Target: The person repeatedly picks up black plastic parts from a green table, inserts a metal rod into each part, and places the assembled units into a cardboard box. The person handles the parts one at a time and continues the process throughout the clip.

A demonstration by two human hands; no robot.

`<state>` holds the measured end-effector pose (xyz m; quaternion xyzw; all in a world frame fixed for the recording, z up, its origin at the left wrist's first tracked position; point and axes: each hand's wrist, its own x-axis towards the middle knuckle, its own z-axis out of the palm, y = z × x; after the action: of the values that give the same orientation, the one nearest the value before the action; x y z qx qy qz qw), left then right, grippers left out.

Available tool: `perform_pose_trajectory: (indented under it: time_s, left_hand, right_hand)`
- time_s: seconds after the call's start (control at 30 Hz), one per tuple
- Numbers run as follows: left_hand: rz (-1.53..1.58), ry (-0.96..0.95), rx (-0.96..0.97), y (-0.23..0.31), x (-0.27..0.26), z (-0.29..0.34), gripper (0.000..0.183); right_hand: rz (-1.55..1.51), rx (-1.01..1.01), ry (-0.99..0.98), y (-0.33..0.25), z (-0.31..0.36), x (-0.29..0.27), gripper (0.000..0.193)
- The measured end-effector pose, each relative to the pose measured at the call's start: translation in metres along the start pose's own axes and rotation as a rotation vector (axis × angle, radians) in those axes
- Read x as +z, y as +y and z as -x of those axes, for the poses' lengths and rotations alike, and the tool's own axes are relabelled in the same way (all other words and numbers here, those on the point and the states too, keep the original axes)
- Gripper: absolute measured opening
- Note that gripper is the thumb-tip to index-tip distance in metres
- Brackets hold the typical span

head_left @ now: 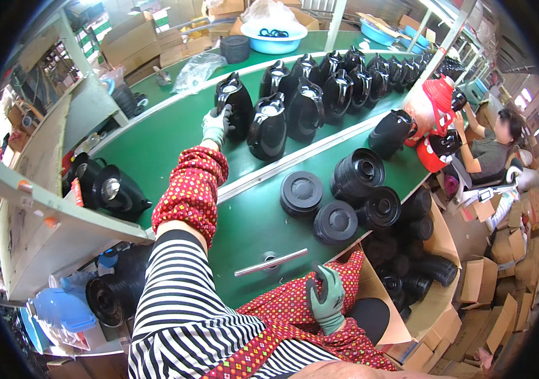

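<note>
My left hand (217,125), in a grey-green glove, reaches out over the green conveyor belt (137,136). Its fingers close on the near side of a black jug (236,104) that stands upright at the left end of the rows; the handle under them is hidden. Right beside it stands another black jug (267,132). My right hand (327,298), gloved too, hovers over my lap with thumb and fingers apart and nothing between them. Round black lids lie stacked on the near green tabletop (244,234), among them a short stack (301,192).
A cardboard box (443,246) of black round parts sits at my right. Black jugs (111,189) lie at the left. A metal bar (271,262) is on the near tabletop. A co-worker (494,142) sits at the right near red jugs (430,104). A blue basin (274,41) stands behind.
</note>
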<state>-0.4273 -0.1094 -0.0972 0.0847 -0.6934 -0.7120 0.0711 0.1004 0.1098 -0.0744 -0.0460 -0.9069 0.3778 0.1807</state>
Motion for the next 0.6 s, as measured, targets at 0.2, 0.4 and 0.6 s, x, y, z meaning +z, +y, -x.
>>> perform_pose_trajectory:
  time_s: [0.2, 0.4, 0.6]
  left_hand:
    - [-0.456, 0.115, 0.296, -0.004, -0.006, 0.035, 0.085]
    - [-0.669, 0.28, 0.522, 0.005, -0.141, 0.102, 0.119]
    - [-1.13, 0.775, 0.226, 0.015, -0.276, 0.135, 0.112]
  right_hand:
    - [0.007, -0.004, -0.02, 0.006, 0.002, 0.004, 0.045]
    - [-0.004, -0.042, -0.012, 0.003, 0.005, 0.003, 0.04]
    - [0.019, -0.082, -0.029, 0.001, 0.003, 0.004, 0.036]
